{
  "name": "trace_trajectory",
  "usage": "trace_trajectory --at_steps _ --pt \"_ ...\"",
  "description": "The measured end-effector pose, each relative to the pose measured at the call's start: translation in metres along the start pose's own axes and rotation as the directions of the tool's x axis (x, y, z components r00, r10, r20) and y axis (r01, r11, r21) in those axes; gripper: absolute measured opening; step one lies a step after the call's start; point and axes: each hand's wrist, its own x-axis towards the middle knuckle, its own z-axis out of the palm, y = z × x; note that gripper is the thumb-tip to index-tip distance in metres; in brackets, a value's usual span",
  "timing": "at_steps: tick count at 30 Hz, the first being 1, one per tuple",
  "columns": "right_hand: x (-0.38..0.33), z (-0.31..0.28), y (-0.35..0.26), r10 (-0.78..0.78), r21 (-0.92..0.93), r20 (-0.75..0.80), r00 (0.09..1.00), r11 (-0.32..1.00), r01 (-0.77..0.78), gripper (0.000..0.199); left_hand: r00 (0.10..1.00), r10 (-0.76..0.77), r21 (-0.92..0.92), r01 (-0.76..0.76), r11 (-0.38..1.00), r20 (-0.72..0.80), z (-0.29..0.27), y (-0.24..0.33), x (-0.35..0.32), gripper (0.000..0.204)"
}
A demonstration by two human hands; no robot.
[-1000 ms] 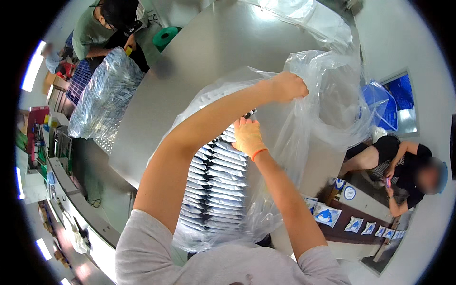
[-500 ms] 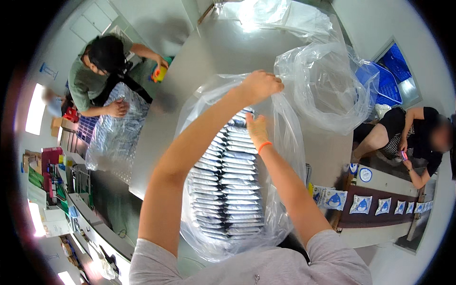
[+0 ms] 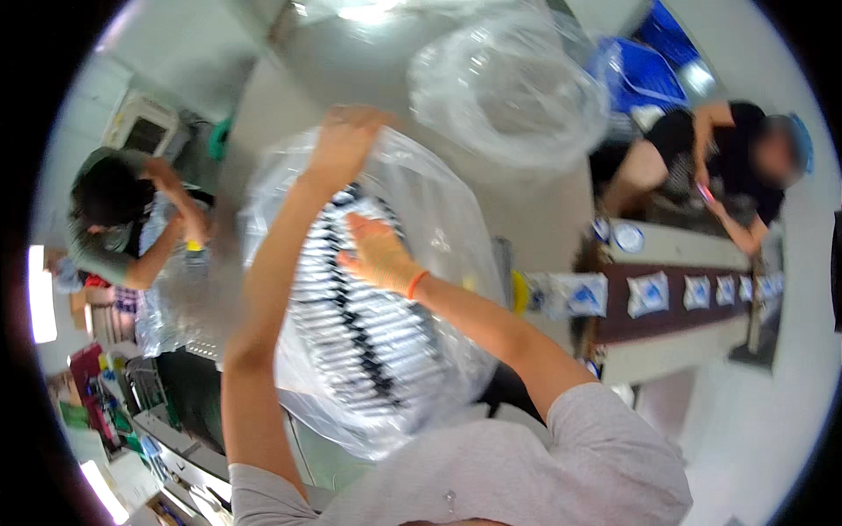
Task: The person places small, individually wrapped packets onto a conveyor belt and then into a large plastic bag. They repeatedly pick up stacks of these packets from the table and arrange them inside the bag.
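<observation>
Big clear plastic bag [image 3: 438,263] w/ stacked flat packets [image 3: 368,324] sits on the grey table [image 3: 544,219]; left hand [image 3: 344,140] pinches its soft, slippy top edge, right hand [image 3: 379,254] spread flat on top, prob heavy.

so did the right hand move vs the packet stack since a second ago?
Yes. The right hand was at the far end of the packet stack, near the left hand; it has come back toward the person and now lies flat on the stack.
</observation>
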Motion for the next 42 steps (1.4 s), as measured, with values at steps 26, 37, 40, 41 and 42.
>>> trace_trajectory --at_steps 26,37,40,41,42 --pt "-0.352 -0.188 0.198 0.4 -0.151 0.291 0.869 0.916 -0.371 0.105 0.51 -0.098 -0.24 0.219 -0.946 0.855 0.182 0.502 -0.146 0.054" --pt "-0.417 -0.093 0.168 -0.009 0.218 -0.084 0.996 0.976 0.027 0.093 0.981 -0.078 -0.845 0.193 0.499 0.177 0.186 0.448 -0.256 0.123" --pt "-0.398 -0.119 0.116 0.146 0.286 0.02 0.989 0.947 -0.145 0.079 0.951 0.128 -0.901 0.214 0.378 0.28 0.174 0.432 -0.267 0.087" --pt "-0.398 -0.127 0.101 0.222 0.284 0.116 0.968 0.926 -0.247 0.076 0.928 0.224 -0.927 0.224 0.301 0.297 0.168 0.426 -0.272 0.078" --pt "-0.403 -0.132 0.091 0.235 0.232 0.041 0.971 0.943 -0.238 0.069 0.892 0.241 -0.917 0.333 0.221 0.382 0.16 0.422 -0.279 0.063"
